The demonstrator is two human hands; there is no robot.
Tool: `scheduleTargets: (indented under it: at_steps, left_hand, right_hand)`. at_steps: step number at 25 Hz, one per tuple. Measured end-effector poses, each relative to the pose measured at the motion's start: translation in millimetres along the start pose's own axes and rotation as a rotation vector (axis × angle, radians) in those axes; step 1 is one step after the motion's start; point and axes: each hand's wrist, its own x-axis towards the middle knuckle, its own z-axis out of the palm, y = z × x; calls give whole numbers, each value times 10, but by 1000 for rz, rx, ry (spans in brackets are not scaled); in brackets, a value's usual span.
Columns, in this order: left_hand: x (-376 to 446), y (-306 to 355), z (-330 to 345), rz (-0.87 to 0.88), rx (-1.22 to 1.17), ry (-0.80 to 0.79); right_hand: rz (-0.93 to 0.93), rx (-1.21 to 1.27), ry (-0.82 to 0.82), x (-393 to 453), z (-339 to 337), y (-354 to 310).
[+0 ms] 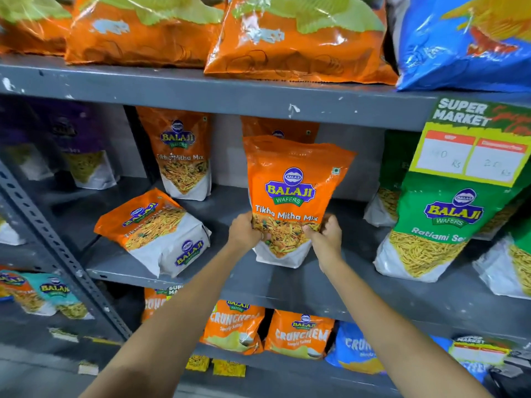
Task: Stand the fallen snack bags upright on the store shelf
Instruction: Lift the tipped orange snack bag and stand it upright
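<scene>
An orange Tikha Mitha Mix bag (290, 193) stands upright on the grey middle shelf (330, 285), near its front edge. My left hand (244, 229) grips its lower left side and my right hand (326, 235) grips its lower right side. To the left, another orange bag of the same kind (155, 231) lies tipped on its back, its white base toward me. Behind it one more such bag (184, 153) stands upright at the back of the shelf. A further orange bag (280, 129) is mostly hidden behind the held one.
Green Ratlami Sev bags (431, 225) stand at the right under a hanging price tag (471, 145). Purple bags (77, 147) are at the far left. Big orange and blue bags fill the shelf above. Crunchem bags (298, 334) sit below. A perforated upright (57, 254) runs down the left.
</scene>
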Motion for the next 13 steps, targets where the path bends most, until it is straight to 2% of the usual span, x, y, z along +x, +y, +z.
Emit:
scheduleTargets:
  at_steps: [3, 8, 13]
  left_hand:
    - [6, -73, 40, -43, -62, 29]
    - [-136, 11, -24, -103, -149, 82]
    - [-379, 63, -341, -140, -130, 270]
  right_hand:
    - [4, -26, -33, 54, 25, 17]
    - [-28, -120, 2, -66, 40, 3]
    - [-388, -243, 153, -339, -39, -151]
